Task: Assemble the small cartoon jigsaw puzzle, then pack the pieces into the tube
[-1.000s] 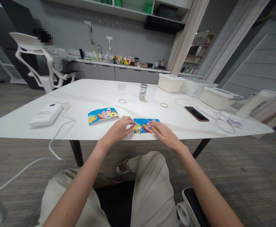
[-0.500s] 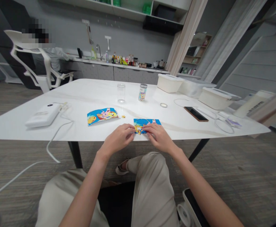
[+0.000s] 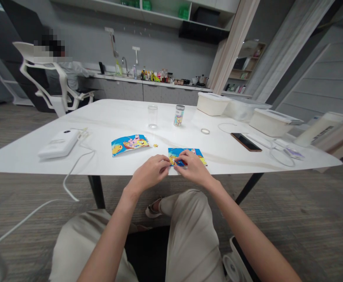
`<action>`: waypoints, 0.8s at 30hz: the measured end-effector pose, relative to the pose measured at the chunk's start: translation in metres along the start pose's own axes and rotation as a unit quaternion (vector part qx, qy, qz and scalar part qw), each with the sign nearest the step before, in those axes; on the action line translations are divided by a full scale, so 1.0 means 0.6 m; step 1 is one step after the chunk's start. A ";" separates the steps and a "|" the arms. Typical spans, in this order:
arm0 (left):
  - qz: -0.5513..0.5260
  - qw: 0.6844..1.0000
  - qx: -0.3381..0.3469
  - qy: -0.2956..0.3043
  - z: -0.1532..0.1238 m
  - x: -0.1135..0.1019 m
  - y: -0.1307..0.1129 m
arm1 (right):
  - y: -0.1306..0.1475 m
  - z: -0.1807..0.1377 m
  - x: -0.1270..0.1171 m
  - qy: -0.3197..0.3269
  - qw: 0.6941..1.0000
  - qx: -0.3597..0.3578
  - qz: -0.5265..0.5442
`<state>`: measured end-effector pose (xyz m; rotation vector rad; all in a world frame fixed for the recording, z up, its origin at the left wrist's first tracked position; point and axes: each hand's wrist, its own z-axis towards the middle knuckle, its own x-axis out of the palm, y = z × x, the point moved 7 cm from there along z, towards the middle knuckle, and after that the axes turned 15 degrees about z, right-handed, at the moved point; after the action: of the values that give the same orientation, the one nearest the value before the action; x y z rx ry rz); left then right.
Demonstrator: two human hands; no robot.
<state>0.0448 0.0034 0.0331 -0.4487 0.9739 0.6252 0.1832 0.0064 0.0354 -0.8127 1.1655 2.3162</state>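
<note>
At the table's near edge lies a blue cartoon jigsaw puzzle (image 3: 200,153), partly covered by my fingers. My left hand (image 3: 152,171) is at its lower left corner with the fingers bent and drawn together; what they hold, if anything, is hidden. My right hand (image 3: 192,168) rests over the puzzle, thumb and fingertips pinched by a small yellow-and-white piece (image 3: 173,160). A matching blue picture sheet (image 3: 129,145), slightly curled, lies to the left. Beside it sits one small yellow loose piece (image 3: 155,145).
Beyond stand a clear jar (image 3: 152,116) and a cartoon-printed can (image 3: 178,116), with a ring-shaped lid (image 3: 205,131) nearby. To the right lie a phone (image 3: 246,141), cables and white storage boxes (image 3: 212,104). A white power bank (image 3: 60,145) with cords is at left. Someone sits by the counter.
My right hand has drawn slightly left and nearer, its fingers more bent, uncovering the puzzle's right side. My left hand stays at the left corner. The whole view has shifted a little.
</note>
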 end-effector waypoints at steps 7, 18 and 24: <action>-0.003 1.000 0.005 0.000 0.001 0.001 -0.001 | -0.027 0.017 -0.011 -0.039 0.988 0.082 0.128; -0.004 1.000 -0.001 0.004 0.000 0.003 0.001 | -0.083 0.026 0.000 -0.077 0.910 0.199 0.355; 0.008 1.000 0.006 0.000 0.002 0.000 -0.003 | -0.084 0.026 0.000 -0.094 0.915 0.187 0.344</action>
<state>0.0465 0.0028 0.0337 -0.4307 0.9818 0.6336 0.2084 0.0474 0.0138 -0.0173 1.9499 2.4634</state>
